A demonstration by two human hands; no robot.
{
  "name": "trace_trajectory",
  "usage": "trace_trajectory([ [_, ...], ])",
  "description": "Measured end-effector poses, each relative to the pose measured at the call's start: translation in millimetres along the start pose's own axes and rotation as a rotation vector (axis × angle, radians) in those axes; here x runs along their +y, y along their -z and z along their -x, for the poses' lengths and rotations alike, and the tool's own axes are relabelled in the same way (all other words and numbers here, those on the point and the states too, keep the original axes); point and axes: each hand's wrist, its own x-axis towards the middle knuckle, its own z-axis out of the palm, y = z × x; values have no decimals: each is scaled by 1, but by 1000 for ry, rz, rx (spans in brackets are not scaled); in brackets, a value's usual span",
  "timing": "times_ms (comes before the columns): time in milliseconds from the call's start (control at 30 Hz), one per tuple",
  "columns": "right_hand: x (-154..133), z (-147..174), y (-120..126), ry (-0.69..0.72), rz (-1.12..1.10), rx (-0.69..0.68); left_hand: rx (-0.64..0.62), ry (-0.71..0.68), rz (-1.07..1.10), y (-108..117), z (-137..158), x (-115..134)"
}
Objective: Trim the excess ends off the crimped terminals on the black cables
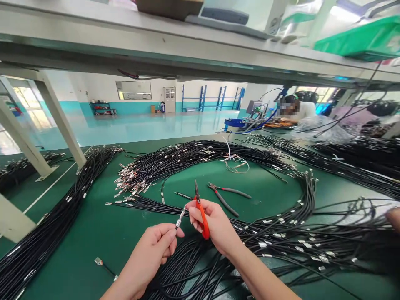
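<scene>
My left hand (156, 246) pinches a black cable just behind its silvery connector end (180, 217). My right hand (215, 225) is closed around red-handled scissors (204, 223), whose dark blades point up and away from me. Its thumb and forefinger also meet at the tip of the connector. Just beyond, pliers with grey and red handles (233, 191) lie spread on the green table. A thin pen-like tool (183, 195) rests to their left. Black cables (193, 266) with white labels run beneath both hands.
A curved bundle of black cables (187, 154) lies across the table, with another bundle (68, 208) at left and more at right. Overhead runs a shelf (156, 37) carrying a green bin (362, 39). A person (300, 110) sits beyond, at the right. Another person's hand shows at the right edge.
</scene>
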Motion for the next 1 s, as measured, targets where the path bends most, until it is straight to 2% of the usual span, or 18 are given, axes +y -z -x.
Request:
trace_trajectory([
  [133, 2, 0, 1, 9, -24, -17, -23, -81, -101, -4, 0, -1],
  [233, 0, 1, 0, 15, -38, -41, 47, -205, -147, -10, 0, 1],
  [333, -2, 5, -3, 2, -29, -78, 154, -268, -205, -13, 0, 7],
  [467, -1, 9, -8, -5, -17, -95, 283, -271, -286, -14, 2, 10],
  [600, 0, 10, -10, -40, 12, -83, 336, -298, -289, -15, 2, 7],
  [833, -3, 8, -7, 45, 166, -16, 337, -149, -125, -11, -1, 4],
  [1000, -3, 8, -5, 69, 190, -48, 277, -173, -75, -11, 2, 4],
])
